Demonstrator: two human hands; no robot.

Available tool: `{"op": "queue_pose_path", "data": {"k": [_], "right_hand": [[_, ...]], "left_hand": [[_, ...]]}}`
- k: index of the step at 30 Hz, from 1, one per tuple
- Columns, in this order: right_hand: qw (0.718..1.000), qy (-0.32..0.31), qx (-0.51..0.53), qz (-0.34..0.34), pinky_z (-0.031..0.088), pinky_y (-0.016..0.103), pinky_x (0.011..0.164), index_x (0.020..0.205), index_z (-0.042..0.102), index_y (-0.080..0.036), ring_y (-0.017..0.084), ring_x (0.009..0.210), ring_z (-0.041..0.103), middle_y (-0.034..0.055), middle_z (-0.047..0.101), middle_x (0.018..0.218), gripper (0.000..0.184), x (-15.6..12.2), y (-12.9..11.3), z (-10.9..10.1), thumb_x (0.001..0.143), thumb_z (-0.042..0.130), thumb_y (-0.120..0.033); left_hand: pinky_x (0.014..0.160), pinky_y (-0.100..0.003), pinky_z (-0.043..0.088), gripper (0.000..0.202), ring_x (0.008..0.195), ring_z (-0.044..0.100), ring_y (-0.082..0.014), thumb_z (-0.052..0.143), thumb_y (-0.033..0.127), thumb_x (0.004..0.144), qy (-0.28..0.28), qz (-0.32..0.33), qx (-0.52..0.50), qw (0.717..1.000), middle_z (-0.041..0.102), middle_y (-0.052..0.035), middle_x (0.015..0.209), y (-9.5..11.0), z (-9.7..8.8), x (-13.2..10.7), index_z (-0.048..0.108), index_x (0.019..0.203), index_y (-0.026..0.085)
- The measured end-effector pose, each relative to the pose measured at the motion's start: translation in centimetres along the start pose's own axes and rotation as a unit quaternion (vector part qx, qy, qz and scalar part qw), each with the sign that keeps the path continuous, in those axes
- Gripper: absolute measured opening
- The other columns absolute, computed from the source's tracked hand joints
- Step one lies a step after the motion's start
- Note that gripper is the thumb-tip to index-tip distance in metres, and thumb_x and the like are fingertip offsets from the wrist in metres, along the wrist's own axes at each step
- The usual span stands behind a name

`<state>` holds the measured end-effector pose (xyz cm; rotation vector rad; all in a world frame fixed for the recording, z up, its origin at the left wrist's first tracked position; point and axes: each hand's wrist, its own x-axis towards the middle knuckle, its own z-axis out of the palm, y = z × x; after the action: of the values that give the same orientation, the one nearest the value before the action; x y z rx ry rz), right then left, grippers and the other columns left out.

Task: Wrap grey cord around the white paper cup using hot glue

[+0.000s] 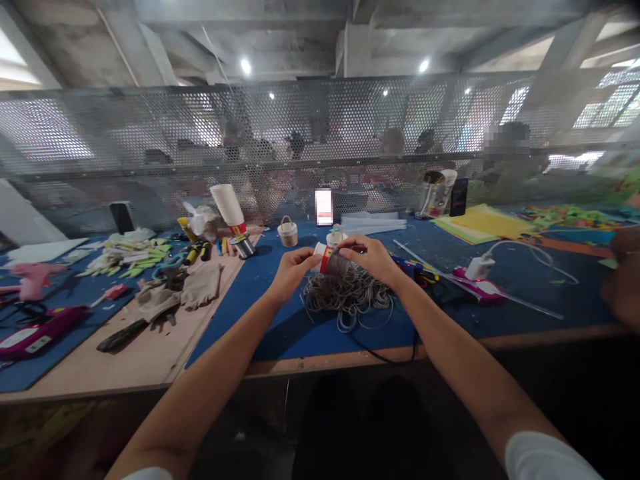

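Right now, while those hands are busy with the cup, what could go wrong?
The cord pile lies in messy loops under the hands, so a strand might snag or knot. The left hand grips the cup at one end, and squeezing too hard could perhaps dent it. Farther left, the tall cup stack leans, so a bump could tip it over.
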<state>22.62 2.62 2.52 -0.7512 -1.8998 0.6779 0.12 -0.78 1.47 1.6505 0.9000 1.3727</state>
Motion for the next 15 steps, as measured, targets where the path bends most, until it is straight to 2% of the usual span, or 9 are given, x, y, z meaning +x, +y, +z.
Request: {"op": "queue_pose_path", "data": {"k": [6, 12, 15], "right_hand": [[1.000, 0.006, -0.027, 0.003, 0.051, 0.037, 0.087, 0.089, 0.070, -0.021, 0.020, 0.092, 0.066, 0.0048, 0.072, 0.094, 0.014, 0.09, -0.26, -0.04, 0.086, 0.068, -0.034], [1.000, -0.003, -0.031, -0.003, 0.050, 0.036, 0.087, 0.095, 0.071, -0.021, 0.019, 0.091, 0.066, 0.0043, 0.073, 0.096, 0.014, 0.07, -0.38, -0.18, 0.086, 0.069, -0.032], [0.999, -0.002, -0.039, -0.014, 0.049, 0.036, 0.087, 0.092, 0.071, -0.022, 0.020, 0.093, 0.065, 0.0041, 0.071, 0.096, 0.014, 0.03, 0.00, -0.16, 0.087, 0.068, -0.034]], "left_hand": [[0.067, -0.025, 0.042, 0.027, 0.069, 0.055, -0.0133, 0.069, 0.040, 0.084, -0.006, 0.014, 0.071, 0.997, 0.067, -0.0017, 0.075, 0.32, 0.05, -0.16, 0.074, 0.081, 0.014], [0.068, -0.025, 0.044, 0.029, 0.069, 0.056, -0.0139, 0.068, 0.042, 0.084, -0.005, 0.016, 0.077, 0.997, 0.068, -0.0022, 0.076, 0.55, 0.32, -0.25, 0.074, 0.082, 0.013], [0.068, -0.025, 0.044, 0.030, 0.068, 0.056, -0.0140, 0.069, 0.042, 0.083, -0.003, 0.014, 0.084, 0.996, 0.068, -0.0023, 0.075, 0.78, 0.44, -0.28, 0.074, 0.082, 0.012]]}}
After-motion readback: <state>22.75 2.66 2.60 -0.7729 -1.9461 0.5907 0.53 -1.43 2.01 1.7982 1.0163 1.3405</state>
